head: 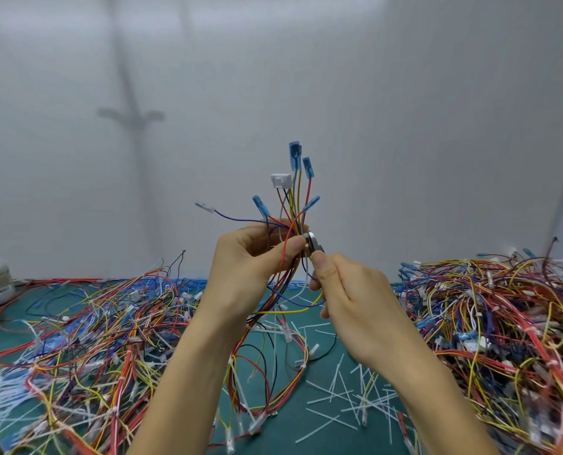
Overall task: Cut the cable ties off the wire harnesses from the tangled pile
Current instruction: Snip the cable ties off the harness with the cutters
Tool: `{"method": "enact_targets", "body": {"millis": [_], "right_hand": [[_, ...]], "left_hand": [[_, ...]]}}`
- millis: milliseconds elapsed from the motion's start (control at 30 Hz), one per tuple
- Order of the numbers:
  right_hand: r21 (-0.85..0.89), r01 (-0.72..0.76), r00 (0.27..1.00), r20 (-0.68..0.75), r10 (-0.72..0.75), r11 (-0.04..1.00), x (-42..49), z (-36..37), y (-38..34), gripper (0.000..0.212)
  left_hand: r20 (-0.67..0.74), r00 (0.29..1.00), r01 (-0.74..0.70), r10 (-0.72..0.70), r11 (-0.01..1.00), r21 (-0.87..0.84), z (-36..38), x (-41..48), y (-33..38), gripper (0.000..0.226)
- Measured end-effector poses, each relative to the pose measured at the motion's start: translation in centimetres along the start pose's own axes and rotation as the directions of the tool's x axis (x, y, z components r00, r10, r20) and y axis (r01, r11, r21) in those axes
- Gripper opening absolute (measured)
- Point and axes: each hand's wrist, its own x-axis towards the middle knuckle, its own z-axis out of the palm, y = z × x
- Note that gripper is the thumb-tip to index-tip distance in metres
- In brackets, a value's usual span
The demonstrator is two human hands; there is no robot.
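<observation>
Fingers (293,246) of left hand (250,267) pinched shut on a wire harness (293,224), raised at chest height above the green mat (283,418), between two tangled piles: one at left (86,339), one at right (503,323). Light, limp wires; likely to flop and slide, so best gripped just beside the tie, where bundled. Blue terminals (294,156) and white connector (280,180) fanning upward. Right hand (349,297) wrapped tight around flush cutters (314,245), tip touching the bundle beside the left thumb; blades' gap impossible to judge. Cut tie scraps (355,395) scattered below right.
</observation>
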Motion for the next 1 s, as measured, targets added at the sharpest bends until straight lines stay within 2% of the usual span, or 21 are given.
{"method": "enact_targets", "body": {"millis": [367, 533, 600, 800, 1000], "right_hand": [[0.045, -0.034, 0.999, 0.017, 0.034, 0.998, -0.07, 0.1, -0.33, 0.067], [0.063, -0.075, 0.997, 0.007, 0.075, 0.995, -0.12, 0.17, -0.39, 0.058], [0.057, -0.088, 0.996, 0.005, 0.088, 0.994, -0.16, 0.16, -0.35, 0.057], [0.053, -0.096, 0.995, 0.005, 0.095, 0.994, -0.07, 0.34, -0.11, 0.058], [0.089, -0.137, 0.99, 0.037, 0.134, 0.986, -0.11, 0.28, 0.21, 0.037]], "left_hand": [[0.03, 1.0, 0.0, -0.001, 1.0, 0.015, -0.42, -0.07, -0.05, 0.012], [0.034, 0.999, 0.009, -0.01, 1.0, 0.026, -0.4, -0.1, -0.26, 0.014], [0.038, 0.999, 0.012, -0.014, 0.999, 0.033, -0.38, -0.05, -0.34, 0.008], [0.043, 0.999, 0.011, -0.013, 1.0, 0.028, -0.38, -0.04, -0.37, 0.01], [0.052, 0.999, 0.01, -0.01, 1.0, 0.009, -0.29, 0.03, -0.42, 0.012]]}}
